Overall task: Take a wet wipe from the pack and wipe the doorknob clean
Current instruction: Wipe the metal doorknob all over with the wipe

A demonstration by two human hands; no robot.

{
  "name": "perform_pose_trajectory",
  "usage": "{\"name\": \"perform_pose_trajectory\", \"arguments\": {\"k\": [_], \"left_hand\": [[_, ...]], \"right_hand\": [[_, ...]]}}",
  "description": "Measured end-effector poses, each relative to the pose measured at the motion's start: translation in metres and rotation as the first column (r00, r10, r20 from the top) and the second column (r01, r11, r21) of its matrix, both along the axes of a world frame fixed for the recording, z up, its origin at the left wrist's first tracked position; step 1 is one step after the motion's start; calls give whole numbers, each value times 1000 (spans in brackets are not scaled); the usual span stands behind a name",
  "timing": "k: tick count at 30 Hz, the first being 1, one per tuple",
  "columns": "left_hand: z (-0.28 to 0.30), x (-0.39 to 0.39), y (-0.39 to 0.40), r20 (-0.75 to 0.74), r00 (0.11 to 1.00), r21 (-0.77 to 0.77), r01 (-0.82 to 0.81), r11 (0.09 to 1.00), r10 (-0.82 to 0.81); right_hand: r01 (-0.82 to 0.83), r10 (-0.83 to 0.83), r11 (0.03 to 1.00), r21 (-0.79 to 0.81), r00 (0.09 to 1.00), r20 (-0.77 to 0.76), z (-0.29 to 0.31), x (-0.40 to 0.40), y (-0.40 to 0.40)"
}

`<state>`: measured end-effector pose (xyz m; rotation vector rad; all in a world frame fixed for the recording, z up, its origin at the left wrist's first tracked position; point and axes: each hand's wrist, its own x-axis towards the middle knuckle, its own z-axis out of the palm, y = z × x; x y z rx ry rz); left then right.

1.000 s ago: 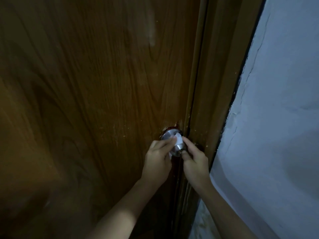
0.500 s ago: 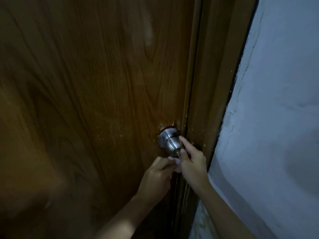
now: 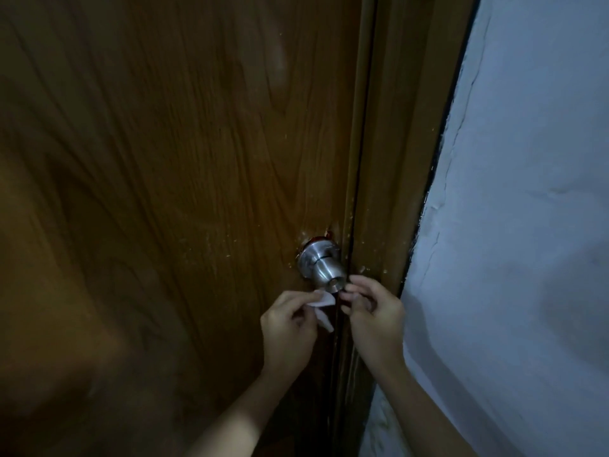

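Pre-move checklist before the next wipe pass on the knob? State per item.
1. Wet wipe in hand: ok, pinched in the left hand.
2. Wipe on the doorknob: not ok, it sits just below the knob, apart from it.
3. Right hand placement: ok, fingertips beside the knob's front end; whether they touch it, cannot tell.
4. Knob unobstructed: ok, its metal body is in full view.
5. Knob clean: cannot tell, light too dim.
6. Door closed against the frame: ok.

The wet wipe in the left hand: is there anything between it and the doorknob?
Nothing visible. The wet wipe sits just below the doorknob, pinched by the left hand; the right hand is beside it.
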<state>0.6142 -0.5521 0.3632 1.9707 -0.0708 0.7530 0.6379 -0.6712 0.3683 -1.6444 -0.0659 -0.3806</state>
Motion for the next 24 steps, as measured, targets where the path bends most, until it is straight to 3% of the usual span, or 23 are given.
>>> {"name": "perform_pose_trajectory", "arguments": {"k": [1, 2, 3, 4, 7, 12, 15, 19, 21, 24], "left_hand": [[4, -2, -2, -125, 990, -238, 32, 971, -64], [8, -4, -3, -215, 959, -477, 61, 877, -184], [9, -4, -3, -254, 921, -648, 64, 759, -295], [10, -5, -1, -263, 892, -725, 69, 685, -369], [15, -8, 0, -234, 833, -777, 151, 612, -502], [27, -8, 2, -140, 768, -812, 272, 516, -625], [36, -7, 6, -159, 776, -787, 273, 553, -610], [45, -4, 9, -229, 900, -644, 147, 751, -372], [46, -2, 9, -253, 921, -612, 85, 786, -297], [45, 0, 7, -281, 930, -600, 23, 800, -238]], "right_hand": [[37, -37, 999, -5, 999, 18, -2, -3, 1], [70, -69, 997, -20, 996, 49, -3, -7, 1], [93, -90, 995, -32, 991, 102, -4, -12, 2], [111, -101, 993, -45, 979, 177, -5, -16, 2], [97, -40, 988, -124, 915, 402, -4, -27, 4], [81, 99, 950, -303, 840, 534, -9, -26, 7], [167, 31, 945, -283, 811, 584, -10, -20, 2], [294, -128, 934, -205, 807, 576, 3, -3, -2], [214, 22, 905, -367, 839, 544, 5, 7, 2], [158, 262, 722, -673, 838, 478, -5, 20, 7]]}}
